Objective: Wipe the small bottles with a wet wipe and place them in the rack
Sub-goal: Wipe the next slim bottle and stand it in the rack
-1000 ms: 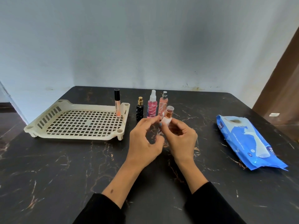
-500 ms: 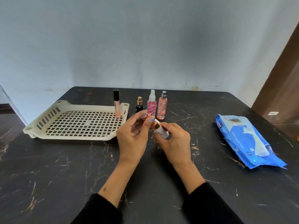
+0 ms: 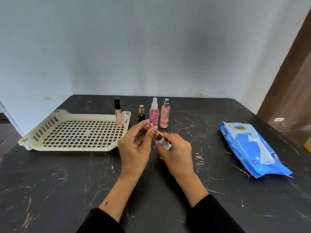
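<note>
My right hand [image 3: 176,153] grips a small white bottle [image 3: 162,142] with a copper collar, tilted up to the left. My left hand [image 3: 134,148] pinches its clear cap [image 3: 146,126], which sits just off the bottle's top. A cream slotted rack [image 3: 75,132] lies to the left, with a lip gloss tube [image 3: 117,111] standing upright in its far right corner. Behind my hands stand a small black bottle [image 3: 141,113], a pink spray bottle [image 3: 154,113] and a peach spray bottle [image 3: 165,113]. No loose wipe shows in my hands.
A blue pack of wet wipes [image 3: 252,148] lies on the right of the black marble table [image 3: 67,190]. A pale wall rises behind the table and a brown door frame [image 3: 289,73] stands at the right.
Both hands have drawn back toward me and slightly left with the white bottle. The bottle went from upright to tilted, and the clear cap has come away from its top.
</note>
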